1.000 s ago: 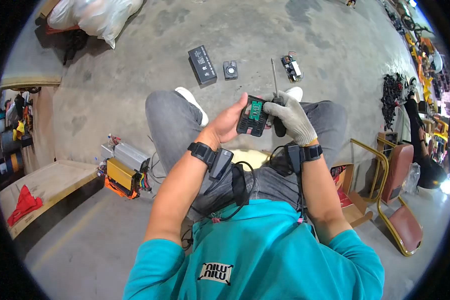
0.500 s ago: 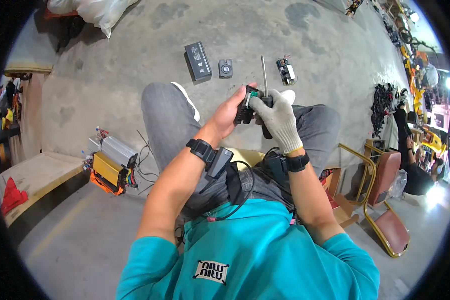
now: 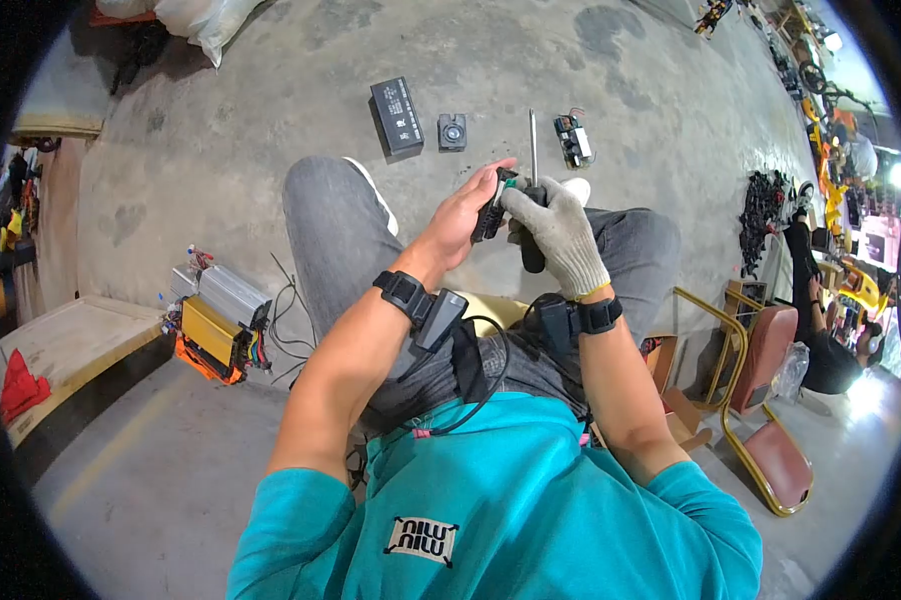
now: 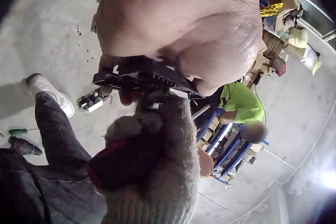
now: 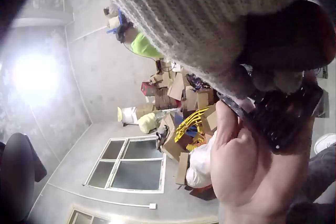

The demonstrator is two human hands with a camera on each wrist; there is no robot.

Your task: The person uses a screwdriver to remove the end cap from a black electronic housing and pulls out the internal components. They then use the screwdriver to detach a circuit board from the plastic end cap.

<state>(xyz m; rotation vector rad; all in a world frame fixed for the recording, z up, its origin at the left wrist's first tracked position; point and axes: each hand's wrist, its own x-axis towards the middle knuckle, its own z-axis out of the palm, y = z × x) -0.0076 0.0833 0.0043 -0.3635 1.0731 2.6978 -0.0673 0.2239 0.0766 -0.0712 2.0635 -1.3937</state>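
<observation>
My bare left hand [image 3: 458, 222] grips a black slotted plastic housing [image 3: 486, 212], turned nearly edge-on in the head view. A sliver of green circuit board [image 3: 508, 185] shows inside it. The gloved right hand [image 3: 563, 235] holds a screwdriver [image 3: 534, 145], its shaft pointing away from me and its dark handle [image 5: 289, 35] across the palm. The gloved thumb reaches the board side of the housing. In the left wrist view, gloved fingers [image 4: 134, 127] lie right below the housing [image 4: 142, 74]; the glove and handle hide part of the contact.
On the floor ahead are a black box [image 3: 398, 118], a small grey square unit [image 3: 452, 132] and a loose circuit assembly [image 3: 575, 142]. To the left sit a silver-and-gold metal unit [image 3: 216, 315] with wires and a wooden platform [image 3: 91, 345]. A chair [image 3: 771, 360] lies at the right.
The housing has tilted from showing its green board to nearly edge-on. The right thumb has moved onto its board side, while the screwdriver stays in that hand. Little differs over the last half second.
</observation>
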